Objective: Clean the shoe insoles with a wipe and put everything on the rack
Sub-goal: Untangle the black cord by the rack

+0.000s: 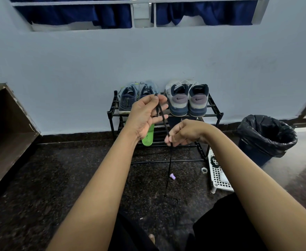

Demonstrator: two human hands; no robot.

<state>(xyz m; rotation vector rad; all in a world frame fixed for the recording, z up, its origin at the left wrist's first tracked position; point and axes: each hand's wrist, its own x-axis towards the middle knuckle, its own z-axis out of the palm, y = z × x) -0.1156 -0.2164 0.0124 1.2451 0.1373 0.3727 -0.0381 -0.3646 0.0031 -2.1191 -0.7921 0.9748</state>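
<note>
Black lace (165,124) in left hand (145,115) (insole (148,137) behind)

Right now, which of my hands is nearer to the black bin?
Right. The right hand pinches the shoelace in front of the rack's middle, left of the bin; the left hand holds the shoelace's upper end higher and farther left, before the blue shoes.

Dim, even light; edges bowed — soft
</note>
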